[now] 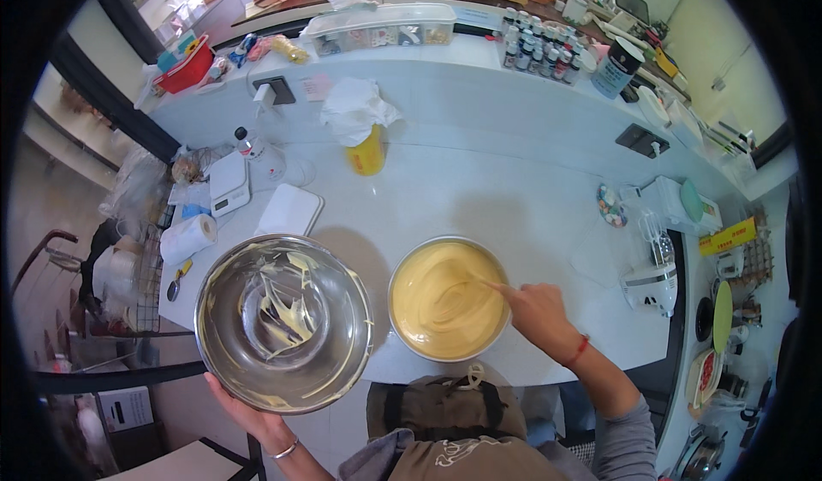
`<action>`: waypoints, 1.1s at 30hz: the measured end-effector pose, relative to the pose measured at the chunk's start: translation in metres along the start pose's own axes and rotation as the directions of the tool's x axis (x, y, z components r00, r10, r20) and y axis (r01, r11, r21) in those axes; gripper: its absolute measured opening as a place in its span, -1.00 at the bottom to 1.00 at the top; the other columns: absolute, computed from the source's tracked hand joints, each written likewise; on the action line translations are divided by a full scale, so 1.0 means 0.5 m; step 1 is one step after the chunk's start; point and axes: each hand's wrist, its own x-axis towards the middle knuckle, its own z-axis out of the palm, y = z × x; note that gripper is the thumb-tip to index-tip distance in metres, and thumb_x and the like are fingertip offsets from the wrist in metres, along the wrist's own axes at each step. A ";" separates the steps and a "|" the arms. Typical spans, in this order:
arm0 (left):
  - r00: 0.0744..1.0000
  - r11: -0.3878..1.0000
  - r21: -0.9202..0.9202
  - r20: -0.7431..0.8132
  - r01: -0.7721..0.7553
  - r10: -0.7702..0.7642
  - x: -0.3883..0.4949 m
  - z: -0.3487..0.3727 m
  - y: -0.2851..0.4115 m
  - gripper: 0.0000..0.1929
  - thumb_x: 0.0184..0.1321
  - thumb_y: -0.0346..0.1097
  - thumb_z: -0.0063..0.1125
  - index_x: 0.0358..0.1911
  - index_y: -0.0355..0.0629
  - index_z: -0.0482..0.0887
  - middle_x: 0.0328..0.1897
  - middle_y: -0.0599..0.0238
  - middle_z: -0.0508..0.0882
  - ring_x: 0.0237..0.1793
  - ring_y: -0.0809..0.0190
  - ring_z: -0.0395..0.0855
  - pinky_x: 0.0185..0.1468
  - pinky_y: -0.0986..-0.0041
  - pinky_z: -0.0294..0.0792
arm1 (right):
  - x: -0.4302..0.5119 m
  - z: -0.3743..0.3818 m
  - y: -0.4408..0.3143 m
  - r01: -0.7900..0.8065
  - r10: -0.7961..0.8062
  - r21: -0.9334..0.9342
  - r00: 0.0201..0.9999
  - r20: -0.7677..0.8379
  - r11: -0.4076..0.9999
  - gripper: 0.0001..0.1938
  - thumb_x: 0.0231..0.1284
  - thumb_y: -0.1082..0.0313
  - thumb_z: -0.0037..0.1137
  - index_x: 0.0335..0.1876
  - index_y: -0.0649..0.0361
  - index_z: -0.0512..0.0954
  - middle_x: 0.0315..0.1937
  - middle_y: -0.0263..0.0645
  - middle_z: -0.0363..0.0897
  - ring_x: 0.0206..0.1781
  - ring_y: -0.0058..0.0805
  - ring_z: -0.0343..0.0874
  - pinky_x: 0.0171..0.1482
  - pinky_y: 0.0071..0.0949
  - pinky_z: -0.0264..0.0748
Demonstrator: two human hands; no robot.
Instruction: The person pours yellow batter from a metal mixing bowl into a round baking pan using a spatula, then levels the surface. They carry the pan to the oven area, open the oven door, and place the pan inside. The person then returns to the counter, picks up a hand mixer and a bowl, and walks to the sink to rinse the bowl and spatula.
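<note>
My left hand [247, 410] holds a large stainless steel mixing bowl [221, 327] by its lower rim, tilted so its inside shows; smears of pale yellow batter cling to the walls and base. To its right, a round metal cake pan [393, 275] stands on the white counter, filled with smooth yellow batter [443, 314] that shows swirl marks. My right hand [536, 308] reaches over the pan's right edge, its fingers closed around a slim utensil [481, 280] that meets the batter. The far end of the utensil is blurred or sunk in the batter, so its kind is unclear.
A paper towel roll [188, 239], a digital kitchen scale [229, 184] and a white board or tray [289, 210] lie at the left. A white hand mixer [650, 282] rests at the right. A yellow container [367, 153] stands before the raised ledge, which carries small bottles [539, 51].
</note>
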 end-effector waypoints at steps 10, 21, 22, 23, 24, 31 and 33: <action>1.000 1.000 -0.010 -0.008 0.007 -0.007 0.003 -0.012 -0.001 -0.50 0.31 0.05 -0.19 0.14 -0.19 0.39 0.22 0.18 0.43 0.17 0.18 0.42 0.27 0.30 0.25 | 0.016 0.030 -0.056 0.122 -0.123 0.124 0.992 0.001 0.985 -0.50 -0.02 0.42 -0.05 0.11 -0.27 0.48 -0.70 -0.31 0.47 -0.65 -0.31 0.48 -0.60 -0.33 0.33; 1.000 1.000 -0.012 0.007 0.013 -0.013 0.001 -0.019 -0.002 -0.49 0.32 0.04 -0.20 0.14 -0.23 0.38 0.20 0.20 0.45 0.17 0.22 0.41 0.27 0.34 0.23 | 0.013 0.039 -0.049 0.080 -0.080 0.074 0.997 -0.005 0.994 -0.49 -0.01 0.44 -0.06 0.12 -0.28 0.48 -0.73 -0.31 0.45 -0.66 -0.30 0.49 -0.60 -0.34 0.34; 1.000 1.000 -0.007 -0.008 0.004 -0.004 0.002 -0.019 -0.002 -0.49 0.32 0.04 -0.20 0.14 -0.23 0.38 0.20 0.20 0.45 0.17 0.22 0.41 0.27 0.34 0.23 | 0.016 0.034 -0.049 0.032 -0.031 0.045 0.999 -0.017 0.998 -0.51 -0.03 0.44 -0.06 0.09 -0.22 0.50 -0.71 -0.29 0.47 -0.63 -0.30 0.51 -0.59 -0.34 0.35; 1.000 1.000 -0.003 -0.027 -0.005 0.005 0.002 -0.019 -0.001 -0.49 0.32 0.04 -0.20 0.14 -0.23 0.38 0.20 0.20 0.45 0.17 0.22 0.41 0.27 0.34 0.23 | 0.017 0.028 -0.048 -0.015 0.014 0.036 1.000 0.022 0.999 -0.53 -0.05 0.45 -0.05 0.06 -0.16 0.53 -0.69 -0.26 0.49 -0.61 -0.29 0.52 -0.57 -0.34 0.35; 0.999 1.000 -0.006 -0.053 -0.011 0.011 0.001 -0.020 -0.001 -0.50 0.32 0.04 -0.19 0.14 -0.22 0.38 0.20 0.19 0.44 0.17 0.21 0.42 0.26 0.33 0.24 | 0.012 0.022 -0.043 -0.029 0.030 0.017 0.999 -0.035 0.999 -0.54 -0.05 0.45 -0.06 0.05 -0.15 0.53 -0.68 -0.26 0.50 -0.61 -0.28 0.53 -0.57 -0.33 0.36; 1.000 1.000 -0.003 -0.015 0.012 -0.012 0.001 -0.019 -0.007 -0.49 0.32 0.04 -0.19 0.15 -0.22 0.37 0.22 0.19 0.43 0.17 0.20 0.41 0.27 0.32 0.23 | -0.045 0.008 -0.035 0.060 -0.067 0.089 0.995 0.075 0.994 -0.53 -0.06 0.47 -0.06 0.07 -0.12 0.51 -0.66 -0.26 0.51 -0.58 -0.27 0.54 -0.52 -0.29 0.38; 1.000 1.000 0.003 -0.017 0.023 -0.023 0.001 -0.015 -0.006 -0.49 0.32 0.04 -0.20 0.14 -0.23 0.37 0.21 0.20 0.43 0.17 0.22 0.41 0.27 0.34 0.23 | -0.044 0.005 -0.037 0.048 -0.048 0.068 0.999 -0.001 0.996 -0.51 -0.06 0.47 -0.05 0.08 -0.12 0.50 -0.67 -0.26 0.49 -0.60 -0.26 0.52 -0.53 -0.30 0.38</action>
